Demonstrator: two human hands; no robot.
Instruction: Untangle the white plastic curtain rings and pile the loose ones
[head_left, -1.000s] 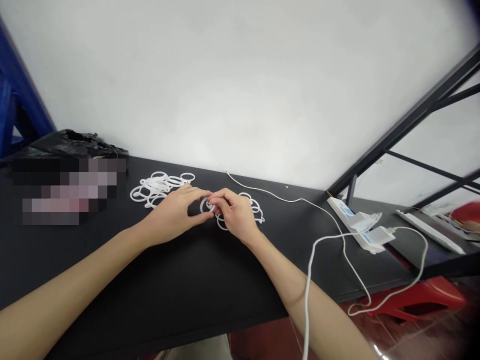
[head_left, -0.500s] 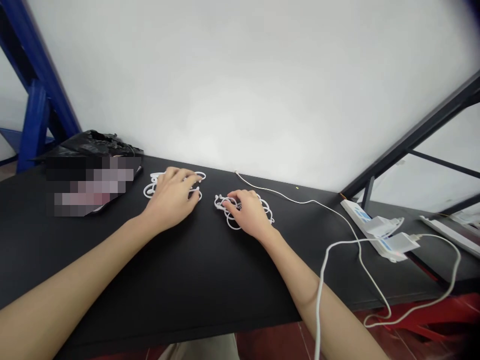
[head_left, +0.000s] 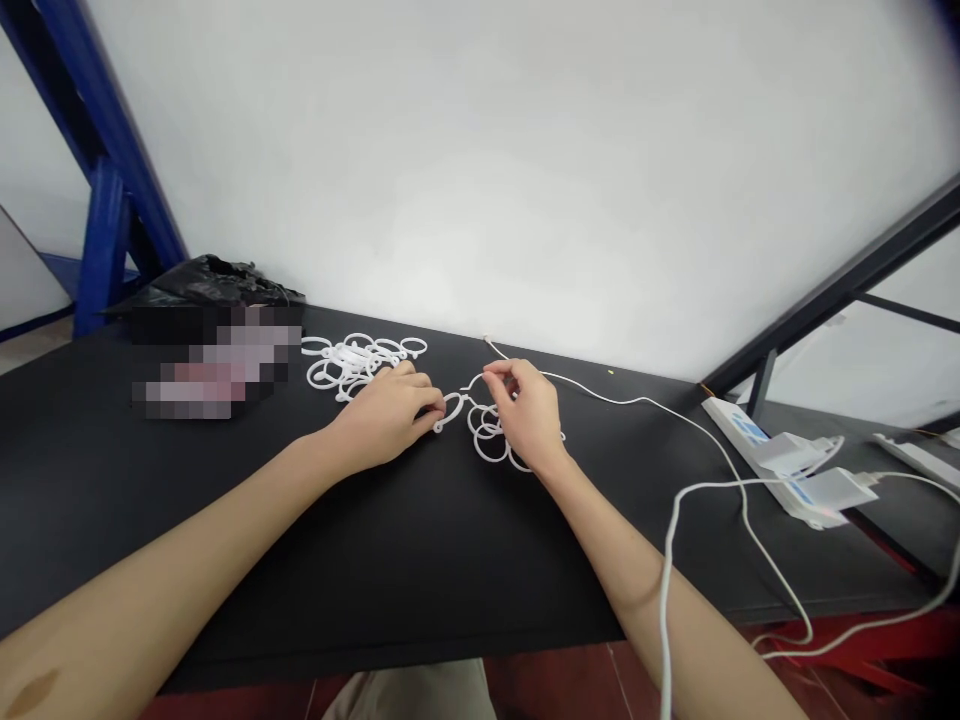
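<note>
Between the thumb and fingers of my left hand [head_left: 391,415] is a white curtain ring [head_left: 454,416], a thin loop with a small eyelet. My right hand [head_left: 529,412] pinches another white ring [head_left: 474,381] between thumb and forefinger; its far side is hidden by the fingers. The two held rings meet, or nearly meet, in the gap between my hands. Under and beside my right hand lies a small group of white rings [head_left: 491,458], partly covered. A larger heap of white rings [head_left: 351,358] lies behind my left hand.
On the black table [head_left: 420,560], a black plastic bag [head_left: 214,280] sits at the left beside a blurred-out patch. A white cable [head_left: 637,401] runs along the back right to a power strip [head_left: 739,425] with plugged-in chargers [head_left: 832,490]. A white wall [head_left: 525,180] stands behind.
My left hand has come off the left heap and moved right, now with a ring in it. My right hand has lifted a ring from the right group. The view has shifted slightly.
</note>
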